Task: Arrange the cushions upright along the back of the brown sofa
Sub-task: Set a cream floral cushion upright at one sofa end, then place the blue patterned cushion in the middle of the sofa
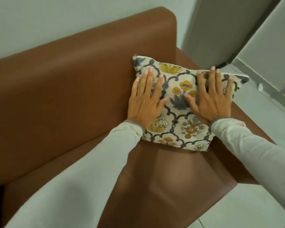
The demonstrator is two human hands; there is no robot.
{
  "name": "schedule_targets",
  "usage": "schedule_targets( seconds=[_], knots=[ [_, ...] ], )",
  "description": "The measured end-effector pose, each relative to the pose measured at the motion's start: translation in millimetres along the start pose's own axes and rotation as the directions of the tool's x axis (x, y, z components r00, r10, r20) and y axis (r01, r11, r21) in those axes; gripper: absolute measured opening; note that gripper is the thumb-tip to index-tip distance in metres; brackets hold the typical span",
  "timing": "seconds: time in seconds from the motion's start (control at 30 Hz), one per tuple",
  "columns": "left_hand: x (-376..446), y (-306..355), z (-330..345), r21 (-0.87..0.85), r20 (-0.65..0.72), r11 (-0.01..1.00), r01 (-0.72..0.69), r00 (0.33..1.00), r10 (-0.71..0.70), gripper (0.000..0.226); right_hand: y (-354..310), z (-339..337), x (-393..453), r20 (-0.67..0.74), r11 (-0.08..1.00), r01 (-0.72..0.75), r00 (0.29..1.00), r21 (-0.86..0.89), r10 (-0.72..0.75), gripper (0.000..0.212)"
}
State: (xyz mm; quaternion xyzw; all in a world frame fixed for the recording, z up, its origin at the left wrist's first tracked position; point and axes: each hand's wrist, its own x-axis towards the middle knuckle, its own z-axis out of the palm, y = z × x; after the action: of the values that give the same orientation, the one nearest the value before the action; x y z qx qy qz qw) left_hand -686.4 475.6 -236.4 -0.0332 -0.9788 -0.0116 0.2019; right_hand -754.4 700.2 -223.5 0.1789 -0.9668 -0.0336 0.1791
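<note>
A cream cushion with yellow flowers and a grey lattice pattern leans against the backrest of the brown sofa, in the corner beside the right armrest. Its lower edge rests on the seat. My left hand lies flat on the cushion's left side, fingers spread. My right hand presses flat on its right side, fingertips reaching the top edge. Neither hand grips the fabric. No other cushion shows.
The sofa's right armrest runs beside the cushion. Beyond it are a pale tiled floor, a grey door and a white wall. The seat extends toward me.
</note>
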Motion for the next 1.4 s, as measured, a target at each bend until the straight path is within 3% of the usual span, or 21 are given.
schedule_targets(
  seconds=[0.13, 0.37, 0.6, 0.77, 0.83, 0.9, 1.0, 1.07, 1.13, 1.23, 1.3, 1.4],
  knots=[
    [-63.7, -49.7, -54.5, 0.049, -0.037, 0.992, 0.12, 0.992, -0.118, 0.071, -66.4, -39.0, 3.4, -0.045, 0.989, 0.148, 0.988, -0.005, -0.148, 0.085],
    [-217.9, -181.2, -158.5, 0.222, -0.009, 0.911, 0.348, 0.935, -0.355, 0.074, -256.7, -106.8, -27.0, -0.112, 0.92, 0.371, 0.927, 0.125, -0.359, 0.085],
    [-398.9, -292.5, -255.7, 0.362, -0.02, 0.776, 0.516, 0.837, -0.547, 0.075, -459.0, -165.4, -101.4, -0.089, 0.794, 0.571, 0.82, 0.211, -0.566, 0.087],
    [-523.9, -353.0, -300.1, 0.424, -0.016, 0.639, 0.642, 0.71, -0.704, 0.076, -576.1, -189.4, -165.5, -0.052, 0.703, 0.623, 0.76, 0.342, -0.648, 0.089],
    [-572.4, -370.6, -307.9, 0.401, 0.0, 0.556, 0.728, 0.607, -0.794, 0.079, -612.0, -192.8, -195.0, 0.027, 0.703, 0.539, 0.785, 0.464, -0.619, 0.096],
    [-612.9, -384.8, -312.5, 0.312, 0.016, 0.428, 0.848, 0.445, -0.895, 0.086, -638.1, -194.7, -221.4, 0.24, 0.718, 0.34, 0.783, 0.608, -0.574, 0.11],
    [-662.9, -406.5, -312.0, 0.157, 0.13, 0.154, 0.975, 0.135, -0.982, 0.102, -671.5, -190.9, -251.2, 0.566, 0.676, -0.103, 0.644, 0.73, -0.515, 0.13],
    [-682.7, -418.1, -310.8, -0.016, 0.278, 0.005, 1.0, 0.009, -0.96, 0.118, -688.1, -186.9, -266.6, 0.695, 0.556, -0.424, 0.521, 0.714, -0.495, 0.13],
    [-688.8, -423.4, -307.1, -0.151, 0.363, -0.064, 0.986, -0.005, -0.932, 0.129, -698.8, -179.6, -277.4, 0.725, 0.465, -0.557, 0.496, 0.688, -0.477, 0.109],
    [-677.8, -414.8, -305.1, -0.173, 0.224, 0.023, 0.985, 0.063, -0.972, 0.122, -693.9, -172.4, -281.6, 0.687, 0.333, -0.608, 0.565, 0.721, -0.457, 0.078],
    [-664.3, -401.3, -305.5, -0.214, 0.136, 0.102, 0.971, 0.133, -0.982, 0.113, -673.9, -169.2, -280.3, 0.642, 0.252, -0.603, 0.611, 0.756, -0.463, 0.077],
    [-635.7, -373.0, -299.0, -0.42, 0.092, 0.165, 0.893, 0.222, -0.971, 0.112, -626.0, -161.8, -274.9, 0.604, 0.164, -0.599, 0.677, 0.784, -0.42, 0.09]
  ],
)
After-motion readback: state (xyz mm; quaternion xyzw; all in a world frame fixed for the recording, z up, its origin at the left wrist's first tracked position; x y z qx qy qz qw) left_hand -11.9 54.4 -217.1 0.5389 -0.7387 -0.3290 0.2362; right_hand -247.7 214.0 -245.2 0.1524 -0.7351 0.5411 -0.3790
